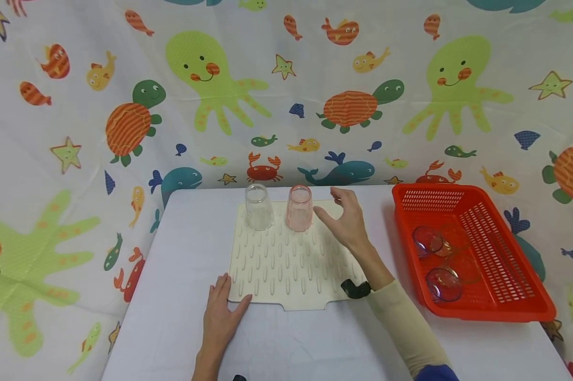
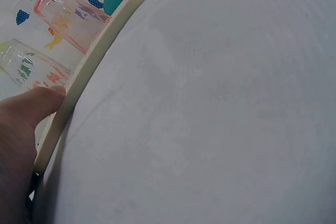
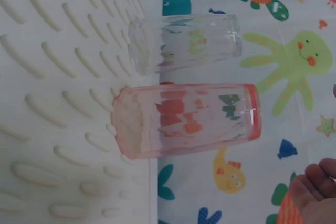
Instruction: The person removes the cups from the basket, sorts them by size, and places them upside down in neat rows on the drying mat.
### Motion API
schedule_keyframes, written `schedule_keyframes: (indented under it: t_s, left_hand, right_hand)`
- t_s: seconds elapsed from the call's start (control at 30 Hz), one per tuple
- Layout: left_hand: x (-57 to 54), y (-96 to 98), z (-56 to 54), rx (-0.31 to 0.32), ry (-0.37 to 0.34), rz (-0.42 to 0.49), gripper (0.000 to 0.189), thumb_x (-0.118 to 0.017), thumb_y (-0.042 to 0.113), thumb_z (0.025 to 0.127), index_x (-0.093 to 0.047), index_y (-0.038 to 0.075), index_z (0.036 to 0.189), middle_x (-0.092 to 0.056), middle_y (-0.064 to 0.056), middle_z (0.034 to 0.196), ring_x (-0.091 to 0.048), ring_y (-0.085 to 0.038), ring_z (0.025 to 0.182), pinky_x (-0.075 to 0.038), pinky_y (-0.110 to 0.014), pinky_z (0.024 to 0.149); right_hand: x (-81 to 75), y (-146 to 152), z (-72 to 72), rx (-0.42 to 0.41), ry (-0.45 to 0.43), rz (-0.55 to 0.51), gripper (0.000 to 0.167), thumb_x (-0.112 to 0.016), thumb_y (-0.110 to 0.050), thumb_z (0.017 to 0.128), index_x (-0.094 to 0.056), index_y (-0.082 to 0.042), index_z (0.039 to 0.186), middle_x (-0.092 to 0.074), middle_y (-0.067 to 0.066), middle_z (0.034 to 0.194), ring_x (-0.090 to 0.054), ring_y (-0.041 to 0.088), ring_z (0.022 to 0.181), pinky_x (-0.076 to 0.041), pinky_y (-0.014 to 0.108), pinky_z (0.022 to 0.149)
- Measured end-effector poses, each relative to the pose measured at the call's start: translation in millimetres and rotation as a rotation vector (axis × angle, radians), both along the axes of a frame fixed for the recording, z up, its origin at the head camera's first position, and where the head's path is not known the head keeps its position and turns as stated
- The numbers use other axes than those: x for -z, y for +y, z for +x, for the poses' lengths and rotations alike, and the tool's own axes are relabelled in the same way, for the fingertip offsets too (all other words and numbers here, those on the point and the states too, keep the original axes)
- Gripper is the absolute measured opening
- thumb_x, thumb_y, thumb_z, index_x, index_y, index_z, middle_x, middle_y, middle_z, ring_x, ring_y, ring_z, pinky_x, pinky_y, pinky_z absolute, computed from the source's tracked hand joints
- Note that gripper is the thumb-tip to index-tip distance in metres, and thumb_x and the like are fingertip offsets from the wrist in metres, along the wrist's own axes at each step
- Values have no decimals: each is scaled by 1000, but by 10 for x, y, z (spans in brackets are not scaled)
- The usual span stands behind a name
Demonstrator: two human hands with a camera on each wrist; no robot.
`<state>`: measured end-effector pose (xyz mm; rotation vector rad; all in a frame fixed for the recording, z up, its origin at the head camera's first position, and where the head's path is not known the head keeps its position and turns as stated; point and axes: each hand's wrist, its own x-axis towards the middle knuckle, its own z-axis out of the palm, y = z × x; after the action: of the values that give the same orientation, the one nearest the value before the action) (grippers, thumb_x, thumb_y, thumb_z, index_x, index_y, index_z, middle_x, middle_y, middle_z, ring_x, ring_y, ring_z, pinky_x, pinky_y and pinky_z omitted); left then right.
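A cream draining board (image 1: pixel 279 270) with raised ribs lies on the table. On its far part a clear glass (image 1: pixel 260 211) and, to its right, a pink-tinted glass (image 1: pixel 299 214) stand with their narrower ends up. My right hand (image 1: pixel 346 219) is raised just right of the pink glass, thumb and fingers spread apart with nothing between them. In the right wrist view its fingers (image 3: pixel 315 187) show apart from the pink glass. At the board's near left corner rests my left hand (image 1: pixel 220 312), fingers extended along the side and thumb (image 2: pixel 44 100) touching the edge.
A red plastic basket (image 1: pixel 501 312) stands at the right of the white table (image 1: pixel 186 243), with several clear, coloured-rimmed glass items (image 1: pixel 444 284) inside. Behind the table hangs a white curtain (image 1: pixel 267 47) printed with sea animals.
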<state>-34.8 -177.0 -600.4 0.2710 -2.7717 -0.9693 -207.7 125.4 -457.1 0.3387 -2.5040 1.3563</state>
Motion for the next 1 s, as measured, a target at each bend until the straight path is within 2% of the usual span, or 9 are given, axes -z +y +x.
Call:
schedule_keyframes:
  t_s: [0.6,0.83,1.0]
  left_hand:
    - [5,4,3,2,12,1,84,-80,41,83,-47,-6,145,-45,-19,155,-35,-38,149,-19,-46,130]
    - [7,12,9,3,19,7,84,-80,40,83,-47,-7,145,-45,-20,155,-35,-38,149,-18,-45,130]
    - [1,12,10,2,14,10,84,-80,40,84,-46,-7,145,-44,-19,155,-35,-37,149,-18,-44,130]
  right_hand:
    - [-30,188,114,41,37,19,62,-75,-30,87,-53,-4,139,-54,17,138,-57,34,123,-52,53,108]
    - [-61,320,187,94,32,47,65,-76,-36,86,-53,-9,141,-55,14,140,-59,32,122,-54,51,106]
    - [-85,460,246,154,34,121,67,-76,-39,84,-53,-11,141,-56,13,142,-60,30,122,-55,54,103]
